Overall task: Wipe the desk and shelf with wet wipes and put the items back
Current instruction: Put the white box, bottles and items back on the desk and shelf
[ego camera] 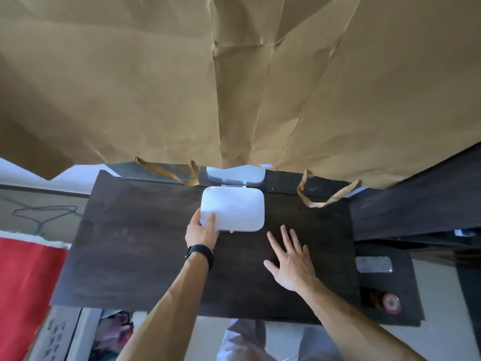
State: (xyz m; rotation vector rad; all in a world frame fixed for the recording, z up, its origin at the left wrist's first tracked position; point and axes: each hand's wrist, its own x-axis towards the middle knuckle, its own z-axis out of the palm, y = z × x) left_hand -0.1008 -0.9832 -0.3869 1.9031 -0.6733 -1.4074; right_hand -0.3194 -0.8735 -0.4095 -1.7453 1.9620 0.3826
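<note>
I am watching the left hand pinching the white case at its corner on the desk; the right hand is hovering, fingers spread. Probably replacing items; next, releasing it.

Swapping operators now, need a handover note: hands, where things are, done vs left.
Left hand: gripping the near-left corner of the white rounded-rectangle plastic case, thumb on top; case sits at the back-centre of the dark wood desk.
Right hand: open, fingers spread, empty, over the desk right of the case.
Lower dark shelf at right holds a silvery rectangular pack and a brown bottle with a pink patterned cap.
Brown paper bags hang above the back.
Done: desk mostly cleared.
Left: no wipe in hand; whether anything is wiped cannot be told.
</note>
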